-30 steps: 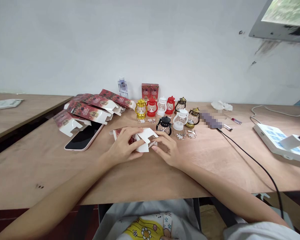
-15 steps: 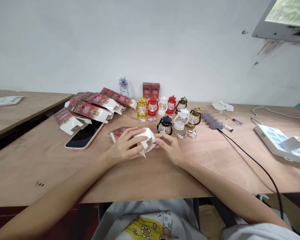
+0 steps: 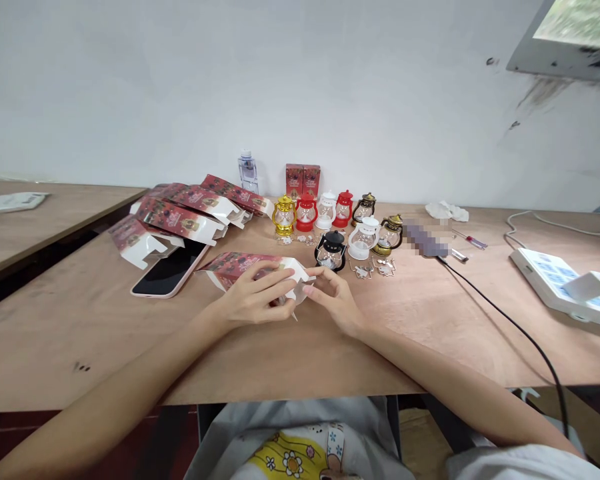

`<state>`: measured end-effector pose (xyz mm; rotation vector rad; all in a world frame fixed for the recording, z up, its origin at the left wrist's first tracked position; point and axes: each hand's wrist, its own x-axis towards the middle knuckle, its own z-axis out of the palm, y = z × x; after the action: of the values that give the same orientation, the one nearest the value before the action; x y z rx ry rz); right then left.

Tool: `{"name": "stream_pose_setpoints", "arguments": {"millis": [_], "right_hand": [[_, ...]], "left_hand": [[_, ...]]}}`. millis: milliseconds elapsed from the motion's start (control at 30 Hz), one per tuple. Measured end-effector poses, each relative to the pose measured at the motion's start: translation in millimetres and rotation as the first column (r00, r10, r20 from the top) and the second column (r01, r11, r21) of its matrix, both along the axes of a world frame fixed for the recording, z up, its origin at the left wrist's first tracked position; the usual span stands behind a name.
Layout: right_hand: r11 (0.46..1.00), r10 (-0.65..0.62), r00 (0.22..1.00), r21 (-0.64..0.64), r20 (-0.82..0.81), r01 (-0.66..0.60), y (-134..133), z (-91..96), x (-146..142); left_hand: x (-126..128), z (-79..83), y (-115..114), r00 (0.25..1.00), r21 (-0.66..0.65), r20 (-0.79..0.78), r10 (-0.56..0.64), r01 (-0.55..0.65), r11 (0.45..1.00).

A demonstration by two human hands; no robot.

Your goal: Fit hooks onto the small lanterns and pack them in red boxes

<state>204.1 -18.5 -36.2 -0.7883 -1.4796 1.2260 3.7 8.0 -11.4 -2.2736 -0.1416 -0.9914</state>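
Note:
A small red and white cardboard box [image 3: 235, 265] lies on its side on the wooden table [image 3: 430, 320] in front of me. My left hand [image 3: 253, 300] grips its body, fingers curled over the red face. My right hand [image 3: 333, 299] pinches the white end flaps at the box's right end. Just behind my right hand stands a black toy lantern [image 3: 331, 249], with a cluster of small lanterns [image 3: 325, 212] in gold, red, white and bronze beyond it.
A pile of flat red boxes [image 3: 180, 213] lies at the left over a phone [image 3: 169, 273]. Two upright red boxes [image 3: 303, 180] and a small bottle [image 3: 247, 171] stand near the wall. A black cable [image 3: 505, 320] and a white power strip [image 3: 560, 283] lie to the right.
The box has turned in my hands: its red side now faces up and stretches left, and the white flaps have been folded in at the right end. My hands stayed in place.

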Motion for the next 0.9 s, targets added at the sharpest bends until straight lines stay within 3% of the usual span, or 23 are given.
{"name": "stream_pose_setpoints", "arguments": {"millis": [233,467,600,733,900], "right_hand": [[1.000,-0.014,0.992,0.020,-0.127,0.016,2,-6.1,-3],[0.990,-0.017,0.996,-0.140,-0.085,0.004,8,-6.2,-1],[0.997,-0.007,0.995,-0.073,-0.099,-0.001,7,-2.7,-2],[0.999,0.011,0.993,0.033,-0.120,-0.007,1,6.2,-1],[0.995,0.102,0.977,0.039,-0.187,-0.097,0,9.7,8]], "left_hand": [[5,3.7,-4,0.989,0.067,-0.024,0.143,-0.141,0.988],[8,4.5,-7,0.983,-0.019,-0.007,0.181,-0.181,0.983],[7,7.4,-10,0.982,-0.135,0.027,0.186,-0.181,0.974],[5,9.8,-11,0.942,-0.249,0.076,0.326,-0.298,0.921],[1,7.7,-6,0.975,-0.316,0.020,0.220,-0.202,0.927]]}}
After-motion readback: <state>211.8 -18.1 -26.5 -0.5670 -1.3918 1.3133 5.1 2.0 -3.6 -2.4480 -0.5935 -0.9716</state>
